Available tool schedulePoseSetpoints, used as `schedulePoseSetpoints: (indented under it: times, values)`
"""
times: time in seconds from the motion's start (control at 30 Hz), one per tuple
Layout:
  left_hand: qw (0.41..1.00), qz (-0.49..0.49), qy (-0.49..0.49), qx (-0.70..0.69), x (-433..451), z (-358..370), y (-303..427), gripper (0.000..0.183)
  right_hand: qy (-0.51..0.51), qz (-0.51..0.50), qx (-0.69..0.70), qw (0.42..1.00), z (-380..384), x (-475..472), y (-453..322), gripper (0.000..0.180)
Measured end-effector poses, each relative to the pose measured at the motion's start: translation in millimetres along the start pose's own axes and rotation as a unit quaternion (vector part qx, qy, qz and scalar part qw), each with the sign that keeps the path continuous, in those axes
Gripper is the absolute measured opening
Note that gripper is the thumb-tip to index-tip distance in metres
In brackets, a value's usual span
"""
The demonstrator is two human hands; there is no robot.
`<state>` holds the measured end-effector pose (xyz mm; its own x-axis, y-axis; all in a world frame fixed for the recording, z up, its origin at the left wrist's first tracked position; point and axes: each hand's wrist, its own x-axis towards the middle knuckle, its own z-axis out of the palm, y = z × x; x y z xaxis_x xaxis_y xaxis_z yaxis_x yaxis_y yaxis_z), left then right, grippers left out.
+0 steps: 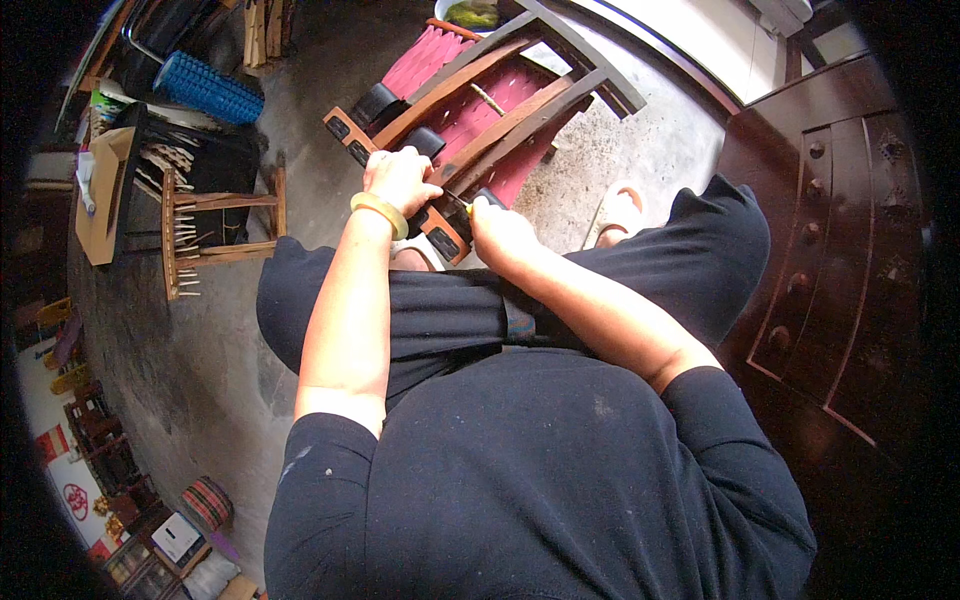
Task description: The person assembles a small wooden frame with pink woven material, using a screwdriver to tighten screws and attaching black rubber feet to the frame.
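Observation:
Before me a wooden frame [491,120] with long slats lies tilted over pink woven material [517,169]. Across its near end runs an orange-brown wooden bar [444,226] with black inset pieces. My left hand [399,180], a pale yellow bangle [380,213] at its wrist, rests on this bar and the slat ends. Black blocks [424,141] stand beside it. My right hand [501,234] is closed around a thin tool [470,209] with a yellow part showing. Most of the tool is hidden in the fist; its thin shaft points towards my left thumb.
A dark wooden cabinet [817,247] stands close on the right. To the left are a small wooden frame [225,199] with thin sticks, a cardboard box [105,195] and a blue textured roller [210,86]. A basin [442,11] sits beyond the frame. My feet, in light shoes [616,210], flank the work.

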<state>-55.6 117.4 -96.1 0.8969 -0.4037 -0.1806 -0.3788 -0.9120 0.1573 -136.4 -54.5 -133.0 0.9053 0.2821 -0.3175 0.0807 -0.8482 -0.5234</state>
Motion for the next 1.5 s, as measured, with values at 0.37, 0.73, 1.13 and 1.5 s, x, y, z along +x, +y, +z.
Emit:
schedulePoseSetpoints:
  times: [0.37, 0.73, 1.13, 1.5]
  values:
    - [1.0, 0.0, -0.009, 0.005, -0.8, -0.5, -0.6, 0.031, 0.026, 0.025, -0.031, 0.999, -4.2, 4.7, 13.8, 0.019]
    - [1.0, 0.004, -0.003, 0.006, 0.4, 1.5, -1.3, 0.031, 0.113, 0.023, -0.026, 0.993, -17.4, 4.9, 37.5, 0.016]
    - [1.0, 0.005, -0.011, 0.006, 0.9, -2.0, -0.6, 0.032, 0.089, 0.046, -0.049, 0.994, -27.9, 14.7, 53.8, 0.019]
    - [1.0, -0.004, -0.013, 0.006, 2.2, 1.9, -0.6, 0.033, 0.041, 0.012, -0.035, 0.998, -8.5, -5.9, 30.2, 0.016]
